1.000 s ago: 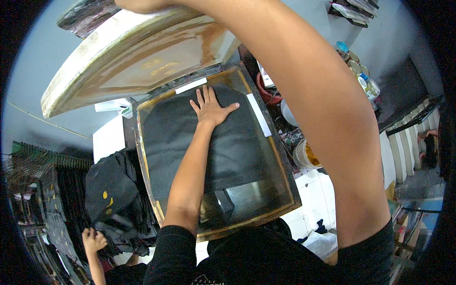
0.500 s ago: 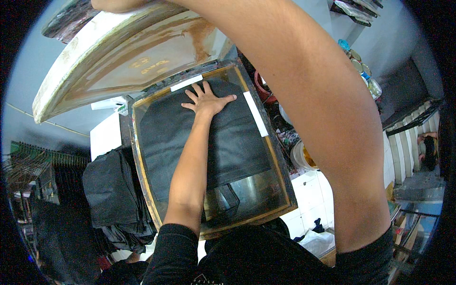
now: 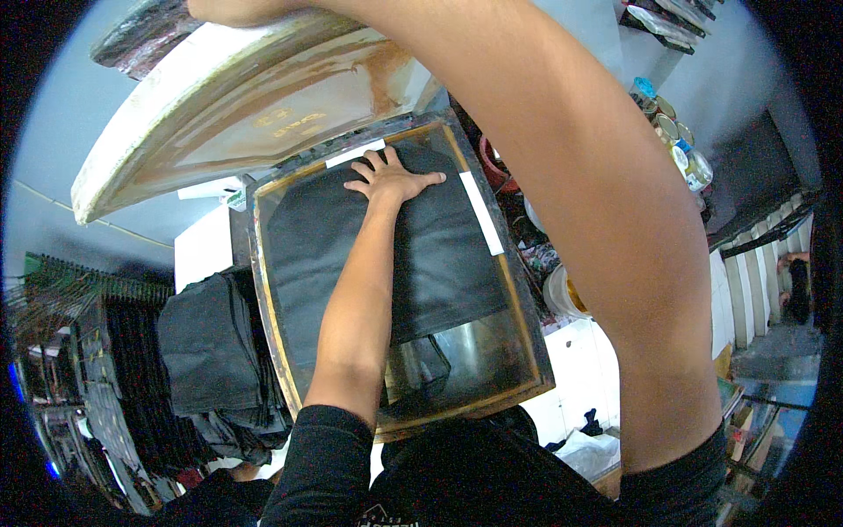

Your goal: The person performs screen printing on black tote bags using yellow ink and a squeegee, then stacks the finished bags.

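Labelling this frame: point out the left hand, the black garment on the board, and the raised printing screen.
left hand (image 3: 388, 178), head view, back of the hand.
black garment (image 3: 439, 263), head view, middle of the cloth.
raised printing screen (image 3: 202, 110), head view, pale frame edge.

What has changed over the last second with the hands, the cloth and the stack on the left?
Another person's hand, low at the left earlier, is gone. The left hand stays flat on the black cloth on the board; the right hand still holds the raised frame. The stack of dark cloth remains.
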Tool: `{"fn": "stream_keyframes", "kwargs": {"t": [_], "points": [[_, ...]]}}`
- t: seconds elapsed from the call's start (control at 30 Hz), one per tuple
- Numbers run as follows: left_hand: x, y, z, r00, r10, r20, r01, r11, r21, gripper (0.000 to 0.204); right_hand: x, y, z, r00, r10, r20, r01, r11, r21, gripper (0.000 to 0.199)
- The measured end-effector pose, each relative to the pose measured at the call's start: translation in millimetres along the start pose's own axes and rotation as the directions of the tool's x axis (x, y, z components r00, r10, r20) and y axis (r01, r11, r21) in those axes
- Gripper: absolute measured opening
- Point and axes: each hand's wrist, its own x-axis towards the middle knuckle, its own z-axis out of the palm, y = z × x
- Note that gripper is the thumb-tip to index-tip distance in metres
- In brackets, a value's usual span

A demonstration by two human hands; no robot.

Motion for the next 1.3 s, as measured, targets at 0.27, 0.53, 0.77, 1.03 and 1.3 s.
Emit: {"fn": "stream_keyframes", "kwargs": {"t": [0.27, 0.53, 0.77, 1.03, 1.3], "points": [[-115, -75, -70, 0.868, 0.25, -0.428, -0.495, 0.378, -0.782, 0.061, -41, -28, 22, 0.996, -0.027, 0.082, 0.028, 1.0, -0.009, 0.021], [-339, -190, -19, 0.989, 0.079, -0.121, -0.121, -0.002, -0.993, 0.017, -214, -76, 40, 0.935, 0.167, 0.314, -0.224, 0.962, 0.156, 0.031], [-347, -217, 59, 0.982, -0.052, 0.181, 0.188, 0.168, -0.968, 0.024, -274, -76, 92, 0.764, 0.011, 0.645, -0.199, 0.955, 0.219, 0.027], [-349, -218, 55, 0.973, -0.068, 0.219, 0.227, 0.151, -0.962, 0.027, -223, -11, 187, 0.82, -0.047, 0.57, -0.056, 0.985, 0.161, 0.025], [-348, -228, 41, 0.909, 0.1, 0.405, 0.417, -0.236, -0.878, 0.032, -124, 62, 237, 0.719, 0.093, 0.689, -0.172, 0.984, 0.046, 0.054]]}}
